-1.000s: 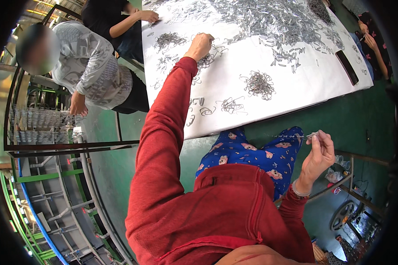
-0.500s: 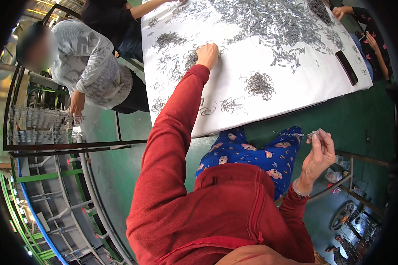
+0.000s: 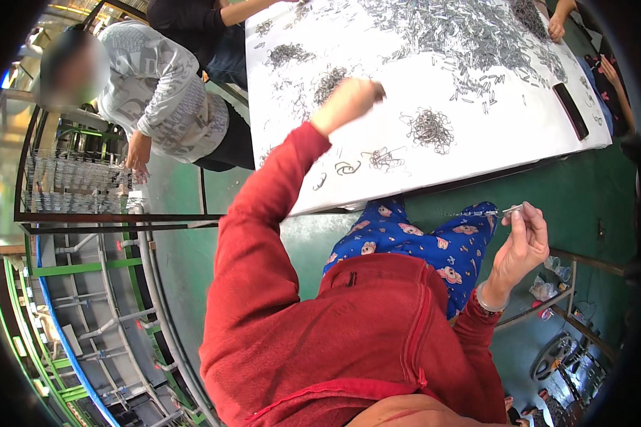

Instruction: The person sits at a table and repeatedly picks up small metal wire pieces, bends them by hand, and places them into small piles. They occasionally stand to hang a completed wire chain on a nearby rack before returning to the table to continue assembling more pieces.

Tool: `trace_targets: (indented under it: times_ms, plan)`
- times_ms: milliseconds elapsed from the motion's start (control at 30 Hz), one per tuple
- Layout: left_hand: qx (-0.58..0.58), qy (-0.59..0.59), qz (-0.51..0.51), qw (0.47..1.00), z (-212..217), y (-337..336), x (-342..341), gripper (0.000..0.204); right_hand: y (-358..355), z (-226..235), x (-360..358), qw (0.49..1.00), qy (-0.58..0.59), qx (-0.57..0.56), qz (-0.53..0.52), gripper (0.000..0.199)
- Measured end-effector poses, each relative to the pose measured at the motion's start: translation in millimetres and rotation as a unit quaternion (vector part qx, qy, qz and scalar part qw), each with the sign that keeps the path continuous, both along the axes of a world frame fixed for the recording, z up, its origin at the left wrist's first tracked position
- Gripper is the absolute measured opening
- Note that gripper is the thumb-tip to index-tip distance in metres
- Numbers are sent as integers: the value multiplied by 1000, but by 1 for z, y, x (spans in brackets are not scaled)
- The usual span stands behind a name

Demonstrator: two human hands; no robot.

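Observation:
Over the white-covered table (image 3: 356, 185), my left hand (image 3: 347, 107) is closed, with something small and dark at its fingertips that I cannot make out. Beneath and beside that hand lies a pile of dark wire loops (image 3: 329, 82); another wire loop pile (image 3: 431, 129) sits to its right, with a smaller wire loop cluster (image 3: 384, 159) closer to the near edge. Off the table's edge at the right, my right hand (image 3: 520, 249) pinches a thin silvery metal piece (image 3: 511, 209) between thumb and fingers. A glinting row of small parts (image 3: 477, 213) extends leftward from it, above my blue trousers.
Many small grey metal pieces (image 3: 449, 43) cover the table's far side. A long black bar (image 3: 571, 112) lies near the right edge. A person in a grey patterned top (image 3: 149, 92) stands at left beside a rack of hanging metal parts (image 3: 75, 178). Other people's hands (image 3: 557, 25) are across the table.
My left hand has lifted off the wire loops and swung slightly right and nearer, its fingertips turned rightward. My right hand keeps its pinch. The whole view has shifted a little.

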State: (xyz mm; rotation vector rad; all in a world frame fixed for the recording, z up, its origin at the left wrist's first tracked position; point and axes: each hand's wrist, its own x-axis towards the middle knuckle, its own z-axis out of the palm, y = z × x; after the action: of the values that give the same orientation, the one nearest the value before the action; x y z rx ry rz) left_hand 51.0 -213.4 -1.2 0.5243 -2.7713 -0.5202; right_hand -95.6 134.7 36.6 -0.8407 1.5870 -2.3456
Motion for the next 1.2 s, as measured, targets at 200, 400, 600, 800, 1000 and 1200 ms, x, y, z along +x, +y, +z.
trace_targets:
  times_ms: [200,400,600,800,1000,1200]
  plan:
    - [44,-1,18,999,-43,62,26,14,1,-3,2,1000,2,21,14,22]
    - [-174,-1,166,971,-57,-25,15,14,-6,3,2,1000,2,30,3,22]
    - [-279,-82,166,942,-93,-49,5,13,-8,6,3,995,0,94,-39,22]
    - [-176,60,198,962,-74,-38,14,14,-8,-1,2,998,11,62,6,20]
    - [88,147,170,970,-21,14,-2,19,-9,-2,4,998,6,61,8,20]
    - [372,198,1,907,17,145,-44,22,-9,-16,2,991,-36,127,-22,21]
